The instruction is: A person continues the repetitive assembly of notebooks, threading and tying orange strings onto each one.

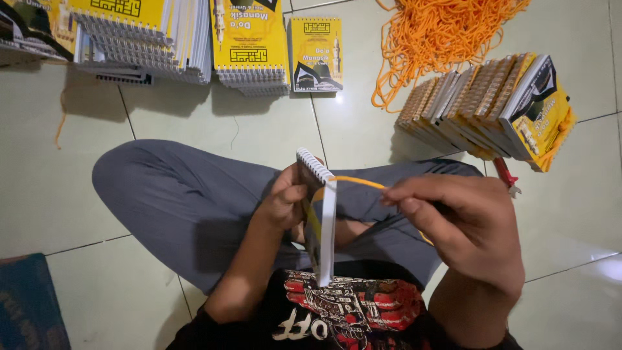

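Observation:
My left hand (285, 201) grips a small spiral-bound booklet (322, 223) held upright over my lap, its white wire spine at the top. An orange cord (359, 182) runs from the booklet's top corner to my right hand (463, 223), which pinches the cord between thumb and fingers and holds it taut. I sit cross-legged in grey trousers on a pale tiled floor.
Stacks of yellow spiral booklets (249, 45) lie at the top left and centre. A tilted row of finished booklets (492, 104) sits at the right, a pile of loose orange cords (440, 32) behind it. A red tool (505, 175) lies by my right knee. A dark mat (29, 304) is at the bottom left.

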